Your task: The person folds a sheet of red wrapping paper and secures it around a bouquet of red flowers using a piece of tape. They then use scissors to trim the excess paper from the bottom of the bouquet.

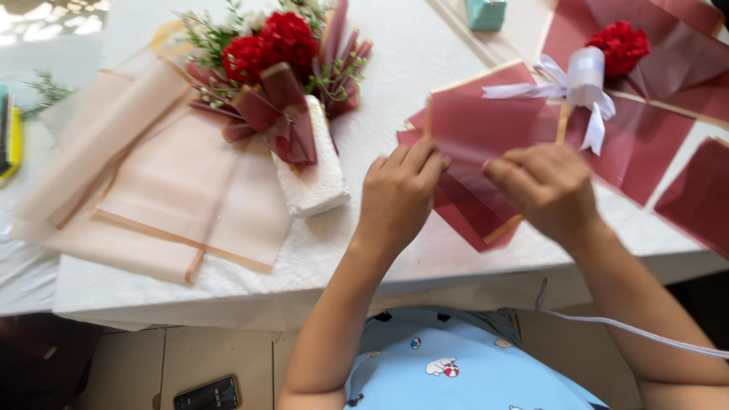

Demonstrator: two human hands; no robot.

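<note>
My left hand [399,193] and my right hand [543,190] both pinch a translucent dark red wrapping sheet [486,125] with a tan border, held just above the white table [395,68]. The left hand grips its left edge, the right hand its lower middle. More dark red sheets [463,216] lie folded under it. At the back left a bouquet of red flowers [269,45] with greenery stands wrapped in dark red paper, stuck in a white foam block [315,178].
Peach translucent sheets [175,190] spread over the table's left. A white ribbon bow [581,87], a second red flower [623,45] and more red sheets [699,193] lie at the right. A teal box [486,11] sits at the back. A phone [206,395] lies on the floor.
</note>
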